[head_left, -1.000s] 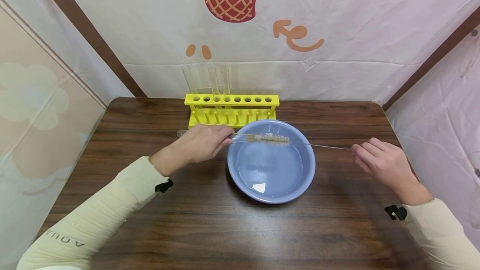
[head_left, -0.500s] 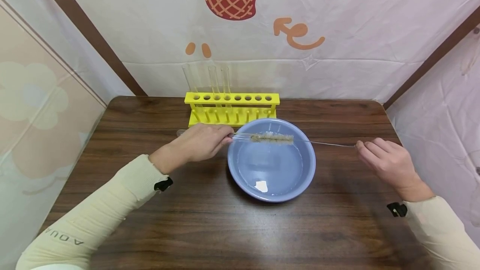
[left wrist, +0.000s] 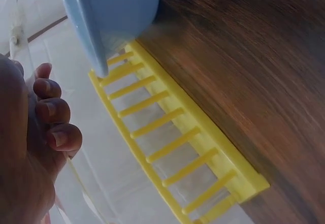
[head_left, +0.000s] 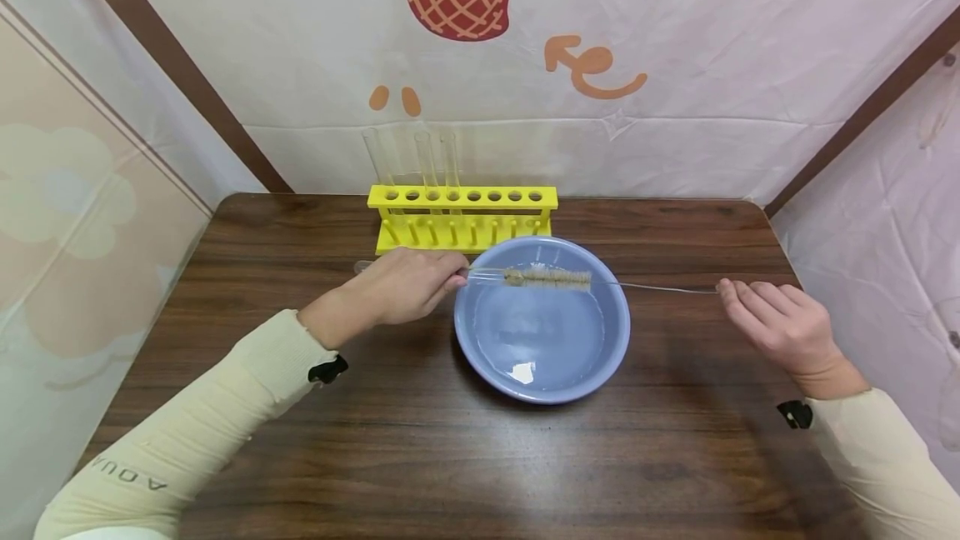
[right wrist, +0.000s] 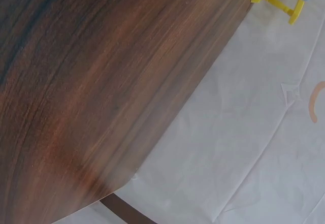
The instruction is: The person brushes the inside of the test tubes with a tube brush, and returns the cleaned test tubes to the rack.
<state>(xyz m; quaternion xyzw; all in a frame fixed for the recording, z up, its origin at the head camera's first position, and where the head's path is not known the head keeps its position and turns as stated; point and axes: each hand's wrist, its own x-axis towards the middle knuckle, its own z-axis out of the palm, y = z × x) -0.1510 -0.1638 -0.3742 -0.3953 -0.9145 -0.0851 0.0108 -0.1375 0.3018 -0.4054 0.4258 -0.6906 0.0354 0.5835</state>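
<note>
In the head view my left hand (head_left: 408,282) grips a clear glass test tube (head_left: 362,267), held sideways; its rounded end shows behind the hand. My right hand (head_left: 780,327) pinches the far end of the thin wire handle (head_left: 660,287) of a test tube brush. The tan bristles (head_left: 555,278) lie in line with the tube, above the basin, with the tuft right at the tube's mouth. Below them stands a blue basin (head_left: 465,348) with water in it. In the left wrist view the curled fingers of my left hand (left wrist: 30,132) show; the right wrist view shows no hand.
A yellow test tube rack (head_left: 510,199) stands behind the basin, with several clear test tubes (head_left: 427,161) upright or leaning in its left holes. The brown wooden table (head_left: 480,473) ends at a white printed cloth (head_left: 675,48) at the back.
My right hand has moved a little to the right, drawing the brush and its bristles along with it. The left hand, basin and rack stay nearly where they were.
</note>
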